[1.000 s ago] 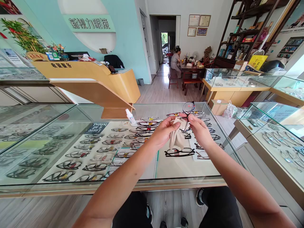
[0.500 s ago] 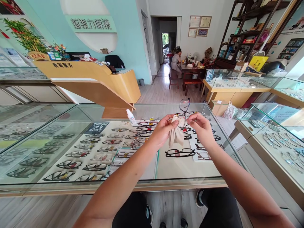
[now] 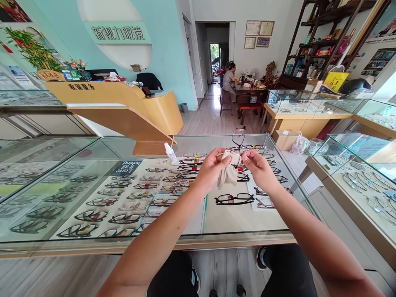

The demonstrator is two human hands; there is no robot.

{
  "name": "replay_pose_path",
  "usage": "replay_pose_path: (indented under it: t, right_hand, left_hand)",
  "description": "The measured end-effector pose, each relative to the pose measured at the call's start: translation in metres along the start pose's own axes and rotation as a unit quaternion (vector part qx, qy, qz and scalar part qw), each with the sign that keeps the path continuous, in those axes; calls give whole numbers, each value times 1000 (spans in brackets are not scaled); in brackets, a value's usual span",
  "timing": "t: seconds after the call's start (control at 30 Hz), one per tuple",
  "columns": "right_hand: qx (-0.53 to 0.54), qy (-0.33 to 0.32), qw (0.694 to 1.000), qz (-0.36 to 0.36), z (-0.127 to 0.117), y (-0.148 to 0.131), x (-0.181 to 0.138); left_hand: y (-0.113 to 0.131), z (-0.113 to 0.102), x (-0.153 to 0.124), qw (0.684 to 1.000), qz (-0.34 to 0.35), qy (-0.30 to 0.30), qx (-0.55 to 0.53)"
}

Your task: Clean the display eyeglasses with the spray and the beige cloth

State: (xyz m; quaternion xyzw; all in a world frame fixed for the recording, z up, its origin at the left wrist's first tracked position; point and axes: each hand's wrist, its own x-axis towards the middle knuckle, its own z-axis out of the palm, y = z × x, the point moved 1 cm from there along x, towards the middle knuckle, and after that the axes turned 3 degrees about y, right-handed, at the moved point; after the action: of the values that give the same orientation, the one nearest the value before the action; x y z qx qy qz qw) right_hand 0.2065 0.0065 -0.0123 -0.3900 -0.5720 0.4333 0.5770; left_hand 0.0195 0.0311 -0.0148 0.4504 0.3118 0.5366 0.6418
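Above the glass display counter (image 3: 247,225) I hold a pair of black-framed glasses (image 3: 239,137) between both hands. My left hand (image 3: 212,169) pinches a beige cleaning cloth (image 3: 228,174) against one lens, and the cloth hangs down below my fingers. My right hand (image 3: 259,168) grips the frame at its lower part. The other lens stands up above my hands. A small white spray bottle (image 3: 170,153) stands on the glass to the left of my hands.
Rows of spectacle frames (image 3: 102,201) lie under the counter glass. A wooden reception desk (image 3: 123,107) is behind it, more glass cases (image 3: 355,173) to the right. A person (image 3: 229,80) sits at a table in the back. My shoes (image 3: 260,255) show below.
The glasses have turned more upright and shifted slightly left in my hands. Both hands have moved a little up and closer together, with the cloth still pressed to the lens.
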Motion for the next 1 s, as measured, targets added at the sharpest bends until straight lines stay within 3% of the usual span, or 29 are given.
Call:
replay_pose_path:
  t: [0.47, 0.73, 0.83, 1.0]
  right_hand:
    - [36, 45, 998, 28, 5, 14, -2]
    - [37, 76, 996, 38, 2, 8, 1]
    - [75, 87, 992, 42, 0, 4, 2]
    - [183, 49, 978, 86, 2, 3, 2]
  left_hand:
    - [-1, 7, -9, 993, 63, 29, 99]
    - [-1, 8, -10, 990, 60, 34, 122]
    - [0, 11, -12, 991, 48, 23, 125]
    - [0, 13, -16, 997, 14, -15, 80]
